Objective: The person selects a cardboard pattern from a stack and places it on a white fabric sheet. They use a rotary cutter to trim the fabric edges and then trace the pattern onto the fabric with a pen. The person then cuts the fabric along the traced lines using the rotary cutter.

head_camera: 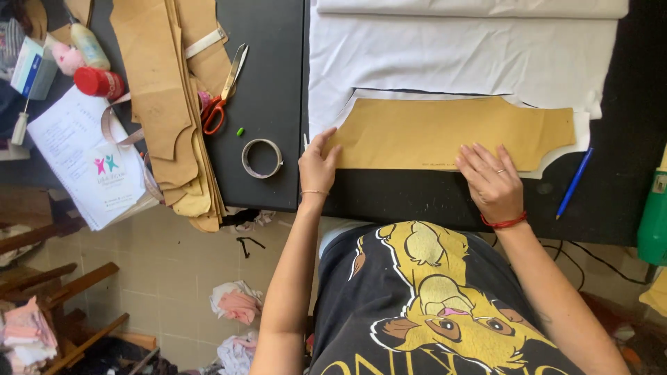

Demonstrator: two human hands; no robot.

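Pinning the brown paper pattern (445, 133) flat on the white fabric (458, 62) at the table's near edge, left hand (316, 167) fingers together, right hand (492, 182) fingers spread, likely needing steady pressure for marking.

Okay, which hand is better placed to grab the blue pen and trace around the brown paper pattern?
Right hand: the blue pen lies just beside it, while the left hand pins the pattern's far end.
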